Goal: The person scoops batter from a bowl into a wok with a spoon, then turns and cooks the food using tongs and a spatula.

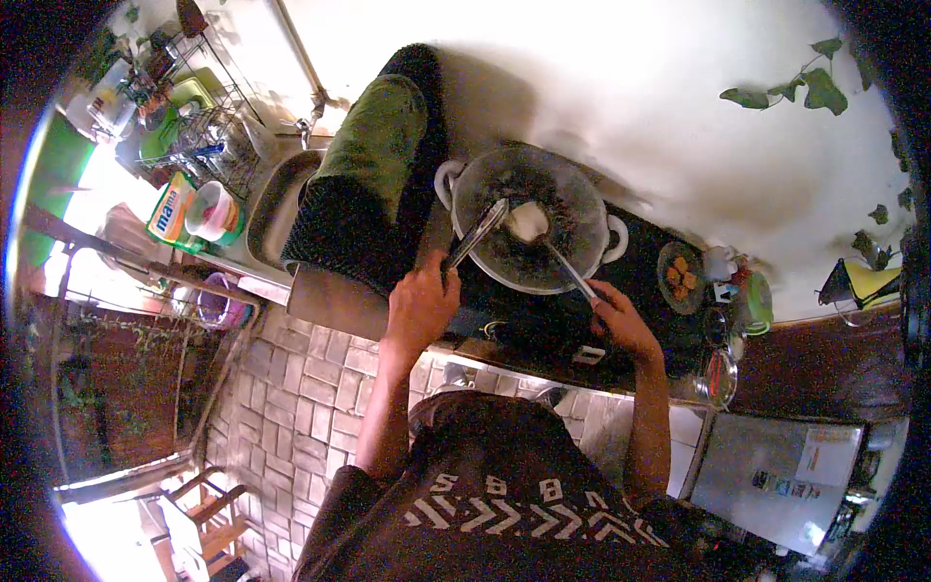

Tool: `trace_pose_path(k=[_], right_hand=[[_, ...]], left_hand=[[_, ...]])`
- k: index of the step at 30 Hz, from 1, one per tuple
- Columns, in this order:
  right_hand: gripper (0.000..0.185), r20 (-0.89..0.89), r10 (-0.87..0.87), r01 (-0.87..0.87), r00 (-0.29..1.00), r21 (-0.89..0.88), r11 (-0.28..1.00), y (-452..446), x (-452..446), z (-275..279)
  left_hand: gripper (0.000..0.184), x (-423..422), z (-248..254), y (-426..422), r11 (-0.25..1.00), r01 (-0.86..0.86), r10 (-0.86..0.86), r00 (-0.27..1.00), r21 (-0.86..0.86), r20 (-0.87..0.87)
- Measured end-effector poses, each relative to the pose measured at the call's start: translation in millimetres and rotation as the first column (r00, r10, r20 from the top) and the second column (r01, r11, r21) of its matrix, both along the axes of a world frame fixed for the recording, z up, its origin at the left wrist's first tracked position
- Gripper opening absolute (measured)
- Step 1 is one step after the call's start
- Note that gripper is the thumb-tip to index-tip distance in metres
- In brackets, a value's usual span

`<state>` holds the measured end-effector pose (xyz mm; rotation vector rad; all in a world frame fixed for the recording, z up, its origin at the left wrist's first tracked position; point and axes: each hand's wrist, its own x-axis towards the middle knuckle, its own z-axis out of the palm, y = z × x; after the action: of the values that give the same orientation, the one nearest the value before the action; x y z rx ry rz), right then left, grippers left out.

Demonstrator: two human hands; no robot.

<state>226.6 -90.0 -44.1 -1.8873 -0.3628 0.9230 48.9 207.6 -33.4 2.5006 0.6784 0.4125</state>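
A dark brown, short-sleeved fabric shirt (497, 441) is worn, seen below the left hand (424, 299) and right hand (624, 322). Pale grey characters (497, 486) are printed on it above a band of pale chevrons (488, 518). The forearms (385, 403) are left bare between sleeves (353, 500) and hands.

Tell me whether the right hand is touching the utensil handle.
Touching. The head view shows the right hand gripping the lower end of the utensil handle.

Arms (385, 407) reach forward, left grip (424, 299) and right grip (624, 320) seemingly curled.
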Motion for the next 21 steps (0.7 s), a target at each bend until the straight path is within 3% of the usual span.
trace_pose_path(k=[3,6,8,12,15,17,18,21], right_hand=[[0.037,0.035,-0.001,-0.001,0.999,0.05,0.999,-2,3,-11],[0.036,0.032,-0.106,0.105,0.994,0.045,0.993,-1,2,-11],[0.036,0.16,-0.109,0.109,0.981,0.007,0.994,-4,3,-12],[0.037,0.171,-0.088,0.102,0.981,-0.075,0.992,-1,5,-14],[0.036,0.151,-0.078,0.08,0.986,-0.008,0.997,6,4,-20],[0.036,-0.026,-0.124,0.124,0.992,0.012,0.992,14,-1,-4],[0.036,-0.026,-0.123,0.123,0.992,0.013,0.992,10,3,-15],[0.037,0.172,0.057,-0.068,0.983,0.058,0.996,2,14,-42]], left_hand=[[0.031,-2,1,1,1.0,-0.001,0.001,1.0,0.007,0.002],[0.03,-5,3,2,1.0,-0.006,0.006,1.0,0.002,0.022],[0.03,-6,2,2,1.0,-0.01,0.01,0.999,-0.002,0.033],[0.03,-4,2,1,0.999,-0.008,0.008,1.0,-0.034,0.002],[0.03,-4,4,0,0.999,-0.003,0.003,1.0,-0.041,-0.004],[0.029,-6,3,0,0.999,-0.002,0.002,1.0,-0.038,-0.005],[0.029,-7,2,-1,1.0,-0.004,0.004,1.0,-0.026,0.017],[0.029,-10,5,-2,1.0,-0.02,0.021,0.999,-0.014,0.035]])
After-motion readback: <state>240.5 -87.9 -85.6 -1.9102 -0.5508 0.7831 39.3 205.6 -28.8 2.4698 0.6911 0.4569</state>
